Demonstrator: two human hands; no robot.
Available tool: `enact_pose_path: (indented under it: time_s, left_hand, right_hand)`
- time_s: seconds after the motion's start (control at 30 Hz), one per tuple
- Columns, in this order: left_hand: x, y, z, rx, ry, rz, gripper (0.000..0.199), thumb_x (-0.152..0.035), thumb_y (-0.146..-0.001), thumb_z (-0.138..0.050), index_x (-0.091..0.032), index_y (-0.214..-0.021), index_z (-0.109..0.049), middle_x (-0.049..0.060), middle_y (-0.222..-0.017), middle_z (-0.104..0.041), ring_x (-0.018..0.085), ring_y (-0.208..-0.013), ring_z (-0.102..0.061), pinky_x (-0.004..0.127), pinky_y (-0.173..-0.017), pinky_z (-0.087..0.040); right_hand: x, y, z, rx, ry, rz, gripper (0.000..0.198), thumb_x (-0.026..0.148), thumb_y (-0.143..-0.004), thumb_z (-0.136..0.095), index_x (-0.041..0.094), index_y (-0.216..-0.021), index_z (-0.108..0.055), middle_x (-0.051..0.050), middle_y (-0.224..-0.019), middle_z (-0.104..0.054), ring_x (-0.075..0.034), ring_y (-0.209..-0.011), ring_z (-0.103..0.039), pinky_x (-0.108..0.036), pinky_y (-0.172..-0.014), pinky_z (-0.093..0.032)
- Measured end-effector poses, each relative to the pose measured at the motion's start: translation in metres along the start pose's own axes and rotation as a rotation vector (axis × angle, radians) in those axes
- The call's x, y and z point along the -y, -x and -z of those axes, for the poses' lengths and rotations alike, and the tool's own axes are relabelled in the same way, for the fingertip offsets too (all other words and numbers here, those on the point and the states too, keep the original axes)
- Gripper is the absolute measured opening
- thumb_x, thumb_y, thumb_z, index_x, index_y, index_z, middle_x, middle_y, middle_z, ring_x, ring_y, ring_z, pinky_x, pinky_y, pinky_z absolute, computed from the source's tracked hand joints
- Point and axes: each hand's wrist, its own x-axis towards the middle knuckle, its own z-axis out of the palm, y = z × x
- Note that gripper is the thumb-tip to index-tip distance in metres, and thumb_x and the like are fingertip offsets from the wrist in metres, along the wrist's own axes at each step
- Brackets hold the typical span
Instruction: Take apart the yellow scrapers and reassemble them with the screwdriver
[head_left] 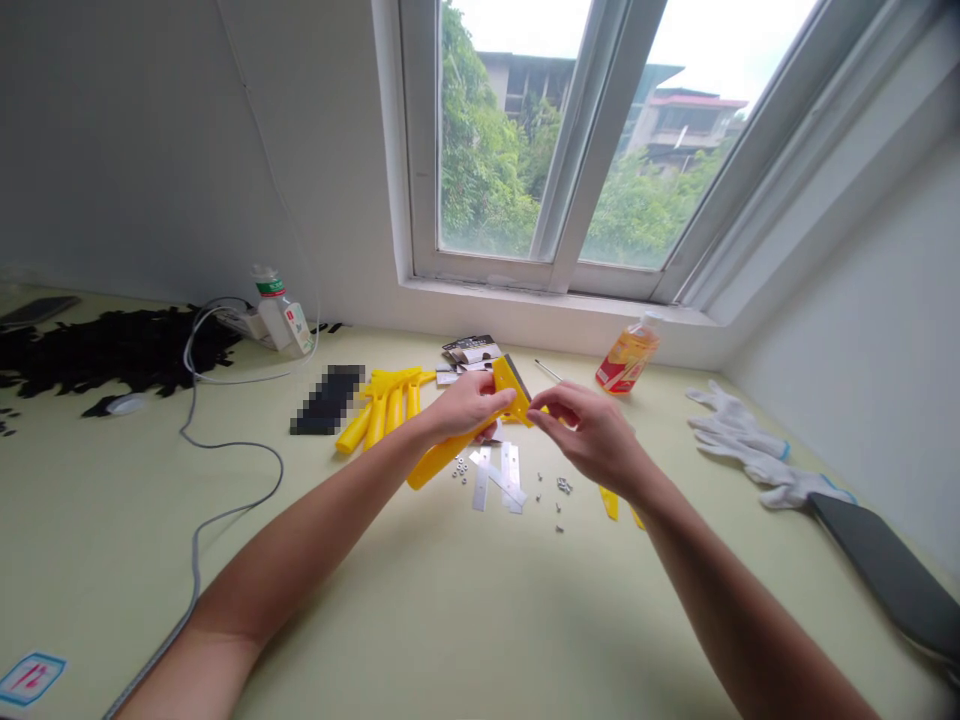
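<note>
My left hand [469,402] is wrapped around a yellow scraper [439,458] just below its wide head, the handle slanting down to the left. A dark strip runs along the head's far edge. My right hand [592,432] has thumb and forefinger pinched at the head's right corner; whatever sits between those fingertips is too small to make out. Beneath the hands lie flat metal blades [481,480], partly overlapping. Small nuts [460,468] are grouped to their left, loose screws [563,486] to their right. Several more yellow scraper handles [394,402] are piled left of my left hand.
Behind the hands lie printed cards [472,350] and a thin screwdriver [548,371]. An orange drink bottle [628,355], white gloves [739,435] and a dark tablet-like slab [889,570] stand or lie rightward. Leftward are a cable [281,470], a bottle [285,315] and black pieces [112,345].
</note>
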Motion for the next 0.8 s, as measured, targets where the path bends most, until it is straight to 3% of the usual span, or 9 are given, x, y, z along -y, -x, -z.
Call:
enact_pose_path:
  time_s: [0.17,0.4,0.6,0.7,0.8]
  left_hand:
    - [0.0,0.009,-0.021,0.129,-0.182,-0.002,0.025,-0.041,-0.09,-0.053,-0.017,-0.083,-0.052,-0.003,-0.049,-0.053,0.011,-0.041,-0.053,0.02,-0.04,-0.039]
    - [-0.001,0.011,-0.029,0.14,-0.22,0.005,0.028,-0.044,-0.089,-0.051,-0.018,-0.081,-0.052,-0.003,-0.048,-0.053,0.012,-0.042,-0.054,0.02,-0.041,-0.041]
    - [0.0,0.012,-0.029,0.187,-0.27,0.015,0.025,-0.041,-0.09,-0.049,-0.018,-0.081,-0.053,-0.002,-0.05,-0.055,0.013,-0.043,-0.055,0.021,-0.04,-0.041]
    - [0.004,0.01,-0.029,0.203,-0.278,0.031,0.025,-0.041,-0.089,-0.048,-0.017,-0.081,-0.053,-0.002,-0.051,-0.056,0.014,-0.044,-0.057,0.021,-0.041,-0.042]
    - [0.006,0.008,-0.029,0.2,-0.301,0.057,0.028,-0.042,-0.09,-0.048,-0.017,-0.081,-0.054,-0.001,-0.053,-0.058,0.014,-0.046,-0.058,0.022,-0.043,-0.043]
  right_hand:
    - [-0.008,0.0,-0.001,-0.097,-0.011,-0.015,0.011,0.028,-0.089,-0.06,0.022,-0.084,-0.067,0.0,-0.073,-0.055,-0.012,-0.063,-0.049,-0.026,-0.058,-0.038]
    - [-0.009,0.0,-0.004,-0.099,-0.009,-0.121,0.01,0.031,-0.083,-0.065,0.023,-0.084,-0.061,0.002,-0.073,-0.051,-0.014,-0.067,-0.049,-0.027,-0.061,-0.039]
    - [-0.021,-0.003,-0.005,0.071,-0.454,-0.33,0.041,0.034,-0.078,-0.069,0.024,-0.113,-0.048,-0.002,-0.095,-0.058,-0.016,-0.076,-0.059,-0.03,-0.063,-0.049]
    - [-0.023,-0.004,-0.006,0.172,-0.585,-0.353,0.043,0.033,-0.081,-0.066,0.023,-0.118,-0.048,0.002,-0.079,-0.058,-0.018,-0.073,-0.061,-0.03,-0.062,-0.048]
    - [-0.024,-0.004,-0.008,0.157,-0.632,-0.358,0.044,0.03,-0.08,-0.067,0.023,-0.119,-0.048,0.004,-0.074,-0.056,-0.016,-0.068,-0.06,-0.029,-0.058,-0.045]
